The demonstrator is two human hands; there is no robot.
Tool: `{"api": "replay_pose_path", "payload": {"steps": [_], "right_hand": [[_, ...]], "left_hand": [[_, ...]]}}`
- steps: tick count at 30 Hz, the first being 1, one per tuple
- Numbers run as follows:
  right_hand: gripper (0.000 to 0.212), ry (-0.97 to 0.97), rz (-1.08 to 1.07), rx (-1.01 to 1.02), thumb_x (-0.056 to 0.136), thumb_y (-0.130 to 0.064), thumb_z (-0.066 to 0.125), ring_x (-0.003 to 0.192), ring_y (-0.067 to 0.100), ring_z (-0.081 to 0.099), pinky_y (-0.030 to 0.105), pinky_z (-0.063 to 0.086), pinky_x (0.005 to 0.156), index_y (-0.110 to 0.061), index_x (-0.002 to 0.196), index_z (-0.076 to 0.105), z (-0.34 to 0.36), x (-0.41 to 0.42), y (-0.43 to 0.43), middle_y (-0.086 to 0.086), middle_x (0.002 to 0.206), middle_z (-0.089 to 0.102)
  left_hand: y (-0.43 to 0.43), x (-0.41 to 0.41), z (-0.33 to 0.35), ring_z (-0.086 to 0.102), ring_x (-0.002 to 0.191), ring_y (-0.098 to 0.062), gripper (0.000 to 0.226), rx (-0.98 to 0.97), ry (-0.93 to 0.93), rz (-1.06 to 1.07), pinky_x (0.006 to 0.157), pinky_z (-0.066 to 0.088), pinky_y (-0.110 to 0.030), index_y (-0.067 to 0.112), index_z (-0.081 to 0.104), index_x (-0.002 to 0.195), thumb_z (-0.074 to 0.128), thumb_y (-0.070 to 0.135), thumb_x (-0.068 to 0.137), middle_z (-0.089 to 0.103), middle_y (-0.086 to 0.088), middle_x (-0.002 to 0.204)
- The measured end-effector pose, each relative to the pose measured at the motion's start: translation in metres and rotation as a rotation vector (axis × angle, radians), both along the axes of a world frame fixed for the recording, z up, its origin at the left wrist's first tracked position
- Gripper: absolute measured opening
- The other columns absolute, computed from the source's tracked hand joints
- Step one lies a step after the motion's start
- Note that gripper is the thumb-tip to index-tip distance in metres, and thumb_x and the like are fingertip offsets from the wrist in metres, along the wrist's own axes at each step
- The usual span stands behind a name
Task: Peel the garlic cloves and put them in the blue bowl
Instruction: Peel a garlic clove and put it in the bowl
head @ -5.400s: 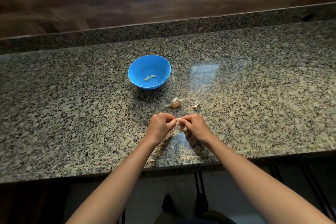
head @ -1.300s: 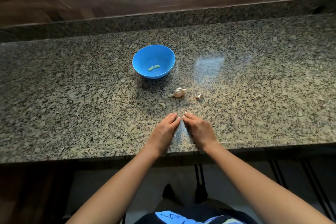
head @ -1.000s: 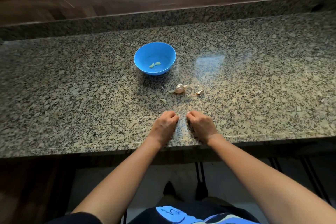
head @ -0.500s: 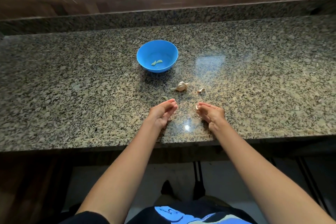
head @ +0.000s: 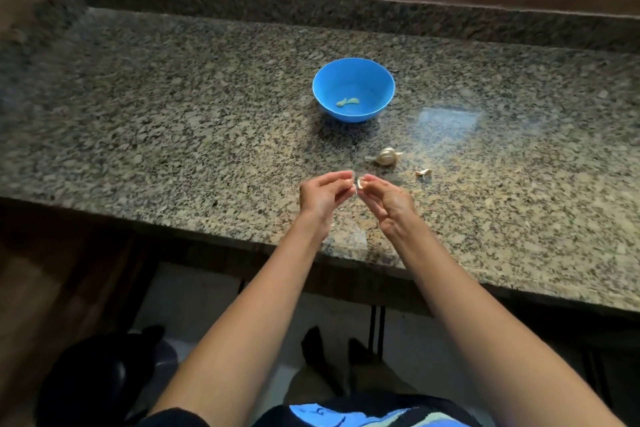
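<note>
Head view. Lifted off the bench (head: 166, 121) since a moment ago; now pinching a garlic clove (head: 359, 183) between left grip (head: 323, 196) and right grip (head: 389, 199), fingertips closed on it, peeling resumed. Beyond: blue bowl (head: 353, 117) holding two peeled cloves (head: 348, 101).

The blue bowl (head: 349, 114) stands upright, two peeled cloves (head: 348, 101) inside. A papery garlic piece (head: 386, 157) lies nearby. A third clove (head: 359, 183) is pinched between left hand (head: 322, 196) and right hand (head: 389, 199).

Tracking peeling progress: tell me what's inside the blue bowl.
The blue bowl holds two small, pale peeled cloves, lying close together on its floor. Its near inner wall is hidden behind the near rim, so anything tucked there cannot be seen.
</note>
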State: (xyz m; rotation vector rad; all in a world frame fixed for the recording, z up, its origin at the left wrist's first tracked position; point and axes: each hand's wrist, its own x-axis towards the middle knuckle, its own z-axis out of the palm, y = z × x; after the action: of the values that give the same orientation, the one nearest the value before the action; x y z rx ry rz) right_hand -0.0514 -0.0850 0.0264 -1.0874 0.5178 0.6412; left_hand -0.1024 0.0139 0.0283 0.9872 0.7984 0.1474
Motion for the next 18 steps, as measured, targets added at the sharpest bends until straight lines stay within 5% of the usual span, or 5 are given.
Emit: {"api": "replay_pose_path", "payload": {"steps": [4, 9, 14, 18], "right_hand": [[0.01, -0.072, 0.01, -0.088, 0.08, 0.011, 0.059, 0.058, 0.014, 0.066, 0.022, 0.056, 0.063, 0.001, 0.078, 0.063, 0.0, 0.001, -0.021, 0.01, 0.067, 0.066], [0.012, -0.096, -0.008, -0.165, 0.081, 0.009, 0.059, 0.073, 0.019, 0.067, 0.025, 0.057, 0.07, 0.006, 0.092, 0.064, -0.004, 0.003, -0.036, 0.014, 0.079, 0.067], [0.018, 0.001, 0.011, -0.168, 0.085, 0.009, 0.052, 0.076, 0.02, 0.068, 0.024, 0.057, 0.066, 0.004, 0.097, 0.065, -0.003, 0.013, -0.05, 0.017, 0.088, 0.068], [0.02, 0.064, 0.036, -0.08, 0.087, 0.008, 0.048, 0.077, 0.022, 0.067, 0.027, 0.058, 0.064, 0.003, 0.097, 0.064, 0.002, 0.013, -0.056, 0.017, 0.087, 0.067]], "left_hand": [[-0.027, 0.011, -0.003, 0.066, 0.086, -0.021, 0.017, 0.263, 0.01, -0.155, 0.077, 0.055, -0.022, -0.001, 0.068, 0.097, 0.065, -0.004, 0.081, 0.069, -0.011, 0.088], [-0.047, 0.017, -0.003, 0.064, 0.091, -0.008, 0.024, 0.819, 0.032, -0.365, 0.082, 0.051, -0.014, 0.009, 0.069, 0.107, 0.068, 0.009, 0.083, 0.07, -0.005, 0.103], [-0.066, 0.014, 0.001, 0.056, 0.081, 0.0, 0.023, 1.205, -0.069, -0.516, 0.062, 0.038, 0.004, 0.014, 0.069, 0.108, 0.057, 0.007, 0.09, 0.071, -0.002, 0.101], [-0.064, 0.013, -0.005, 0.065, 0.081, -0.012, 0.019, 1.313, -0.142, -0.525, 0.07, 0.051, -0.011, 0.009, 0.069, 0.106, 0.057, 0.008, 0.09, 0.071, -0.008, 0.097]]}}
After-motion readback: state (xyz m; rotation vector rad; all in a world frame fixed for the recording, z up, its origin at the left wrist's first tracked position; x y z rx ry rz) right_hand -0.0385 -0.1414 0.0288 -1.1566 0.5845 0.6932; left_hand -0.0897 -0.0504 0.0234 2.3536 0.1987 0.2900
